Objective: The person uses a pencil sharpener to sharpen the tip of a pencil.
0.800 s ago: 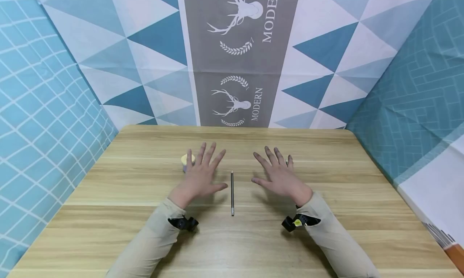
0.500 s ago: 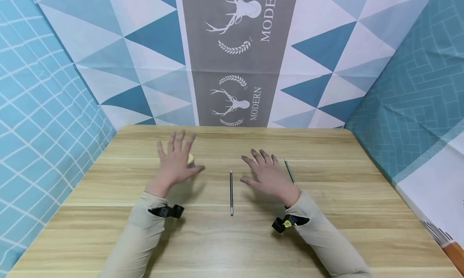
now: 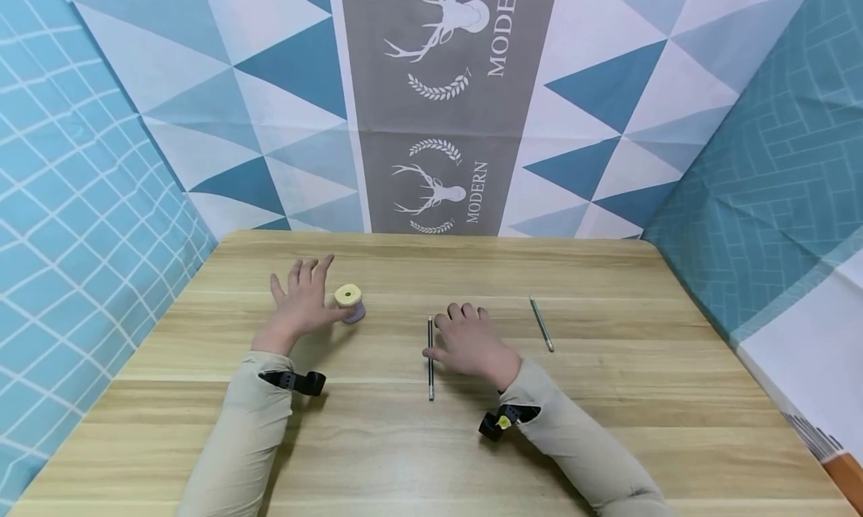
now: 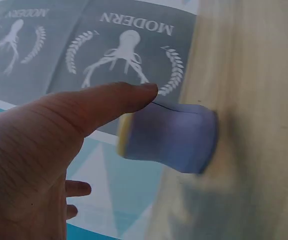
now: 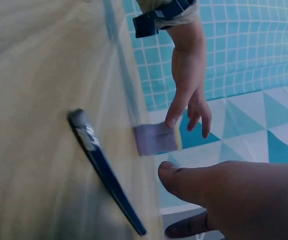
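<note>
A small waisted purple object, yellow on top with a dark hole in the middle, stands upright on the table; it looks like a pencil sharpener. My left hand is just left of it, fingers spread, thumb stretched across its front. Whether the thumb touches it I cannot tell. A dark pencil lies lengthwise at mid-table, eraser end towards me. Over it hovers my right hand, fingers bent loosely and thumb across the pencil in the head view. The right wrist view shows a gap between that thumb and the pencil.
A green pencil lies slanted to the right of my right hand. The wooden table ends at a patterned cloth backdrop. Tiled-pattern cloths hang on the left and right sides.
My left hand has moved left, from in front of the purple object to beside it. My right hand has moved left and down over the dark pencil, uncovering the green one.
</note>
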Tool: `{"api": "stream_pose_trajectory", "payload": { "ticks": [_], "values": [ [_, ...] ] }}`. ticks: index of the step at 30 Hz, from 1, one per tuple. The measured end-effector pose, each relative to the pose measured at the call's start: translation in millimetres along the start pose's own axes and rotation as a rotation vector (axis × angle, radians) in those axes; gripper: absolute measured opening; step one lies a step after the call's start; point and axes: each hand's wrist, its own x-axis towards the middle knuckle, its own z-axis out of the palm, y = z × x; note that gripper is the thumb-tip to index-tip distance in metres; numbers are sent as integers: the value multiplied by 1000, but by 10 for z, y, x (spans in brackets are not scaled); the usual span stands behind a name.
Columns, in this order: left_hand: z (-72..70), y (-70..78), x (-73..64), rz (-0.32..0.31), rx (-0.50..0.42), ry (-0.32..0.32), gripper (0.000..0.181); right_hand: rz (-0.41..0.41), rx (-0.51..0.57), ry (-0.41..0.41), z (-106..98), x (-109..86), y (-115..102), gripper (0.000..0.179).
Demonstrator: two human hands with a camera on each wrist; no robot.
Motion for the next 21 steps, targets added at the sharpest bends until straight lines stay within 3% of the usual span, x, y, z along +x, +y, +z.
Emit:
{"api": "stream_pose_trajectory", "payload": {
  "ticks": [8,13,17,21],
  "values": [
    [149,-115,43,17,-144,-126,92,-9,-59,-5,142,11,-67,73],
    [236,-194,90,92,-300,-185,72,3,-73,1,205,23,-107,68],
    [291,-243,116,127,-382,-199,57,26,-61,4,237,25,-140,59],
    [311,-264,115,121,-444,-180,49,38,-56,7,263,29,-166,50]
  ]
}}
